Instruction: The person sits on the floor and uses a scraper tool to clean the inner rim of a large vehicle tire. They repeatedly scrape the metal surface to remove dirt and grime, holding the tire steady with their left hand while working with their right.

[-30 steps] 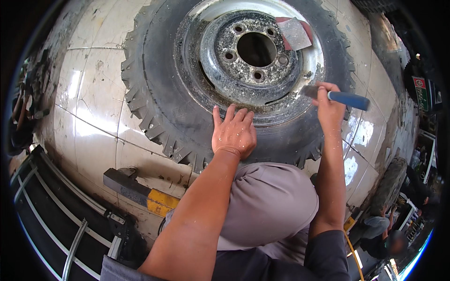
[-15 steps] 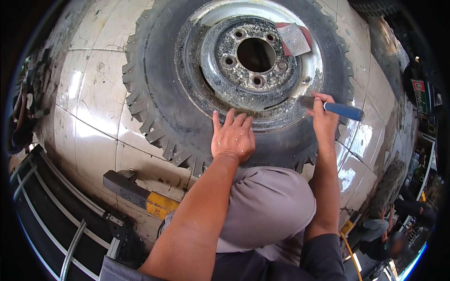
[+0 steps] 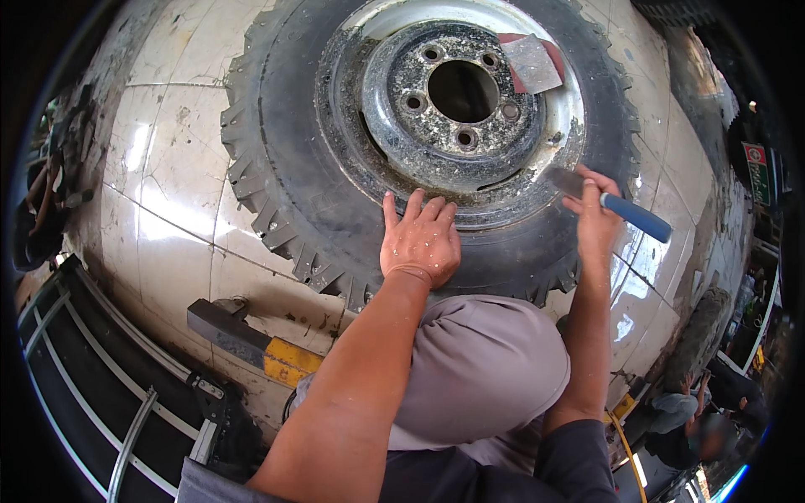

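Observation:
A black tire (image 3: 293,168) lies flat on the floor around a steel wheel rim (image 3: 478,172), whose black paint is flaked and whose outer band is partly bare silver. My left hand (image 3: 421,243) rests palm down on the tire's sidewall, fingers spread, fingertips at the rim's near edge. In my right hand (image 3: 599,214) is a putty knife (image 3: 635,218) with a blue handle. Its grey blade touches or hovers just over the rim's right side; which one, I cannot tell. Folded red and grey sandpaper (image 3: 532,65) lies on the rim's upper right.
A black and yellow metal arm (image 3: 251,339) sits on the tiled floor (image 3: 176,168) by the tire's near left. Black panels with metal rails (image 3: 101,377) stand at lower left. Another person (image 3: 692,436) is at the far lower right, near cluttered shelves.
My right hand and the putty knife have shifted to the right and slightly down. My left hand stays in place on the tire.

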Demonstrator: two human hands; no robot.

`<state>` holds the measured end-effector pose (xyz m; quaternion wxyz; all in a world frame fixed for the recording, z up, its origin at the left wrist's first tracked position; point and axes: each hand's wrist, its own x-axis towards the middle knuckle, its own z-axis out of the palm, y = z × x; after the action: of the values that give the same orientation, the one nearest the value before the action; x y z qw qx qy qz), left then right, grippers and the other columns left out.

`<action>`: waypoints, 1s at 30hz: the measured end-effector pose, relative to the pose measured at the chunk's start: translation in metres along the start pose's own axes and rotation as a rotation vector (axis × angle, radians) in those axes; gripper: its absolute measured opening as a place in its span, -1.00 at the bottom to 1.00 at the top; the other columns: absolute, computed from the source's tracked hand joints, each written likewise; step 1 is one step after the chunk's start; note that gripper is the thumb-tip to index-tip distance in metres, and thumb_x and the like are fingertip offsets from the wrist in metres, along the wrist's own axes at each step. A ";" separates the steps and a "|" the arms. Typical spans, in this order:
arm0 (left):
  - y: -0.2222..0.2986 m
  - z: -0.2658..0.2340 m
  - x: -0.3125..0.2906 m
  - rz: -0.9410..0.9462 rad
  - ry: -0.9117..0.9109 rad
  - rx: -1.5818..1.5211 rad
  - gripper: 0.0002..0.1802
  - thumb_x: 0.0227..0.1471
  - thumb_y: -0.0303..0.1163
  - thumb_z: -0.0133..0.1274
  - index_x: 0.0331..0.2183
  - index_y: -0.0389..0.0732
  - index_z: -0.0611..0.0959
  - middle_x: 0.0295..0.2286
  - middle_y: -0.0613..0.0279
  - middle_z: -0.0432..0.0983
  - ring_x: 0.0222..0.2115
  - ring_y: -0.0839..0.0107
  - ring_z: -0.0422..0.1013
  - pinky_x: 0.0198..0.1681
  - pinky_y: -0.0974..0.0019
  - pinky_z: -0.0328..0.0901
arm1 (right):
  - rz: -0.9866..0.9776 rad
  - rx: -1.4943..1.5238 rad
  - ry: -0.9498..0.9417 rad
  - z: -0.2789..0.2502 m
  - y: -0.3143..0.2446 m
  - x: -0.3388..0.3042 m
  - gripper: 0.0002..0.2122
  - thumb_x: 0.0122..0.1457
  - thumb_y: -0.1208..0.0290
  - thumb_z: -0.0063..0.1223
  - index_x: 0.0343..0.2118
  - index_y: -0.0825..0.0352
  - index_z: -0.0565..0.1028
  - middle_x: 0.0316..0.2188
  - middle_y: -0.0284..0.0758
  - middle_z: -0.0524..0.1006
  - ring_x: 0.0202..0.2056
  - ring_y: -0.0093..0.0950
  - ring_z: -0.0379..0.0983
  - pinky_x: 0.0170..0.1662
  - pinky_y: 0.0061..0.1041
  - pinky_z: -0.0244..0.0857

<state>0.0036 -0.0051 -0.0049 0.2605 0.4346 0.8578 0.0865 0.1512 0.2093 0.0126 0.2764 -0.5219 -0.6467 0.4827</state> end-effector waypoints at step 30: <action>0.001 0.000 -0.003 0.011 0.036 -0.032 -0.56 0.21 -0.24 -0.09 0.10 0.02 0.58 0.12 0.41 0.45 0.27 0.27 0.17 0.41 -0.24 -0.19 | -0.165 -0.720 -0.225 0.046 -0.051 0.027 -0.64 0.22 0.17 0.04 -0.26 0.46 0.60 -0.42 0.08 0.61 -0.22 0.06 0.58 -0.15 -0.16 0.43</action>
<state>0.0054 -0.0071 -0.0038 0.2515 0.4335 0.8584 0.1095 0.0824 0.2194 0.0377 0.0406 -0.4756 -0.8408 0.2554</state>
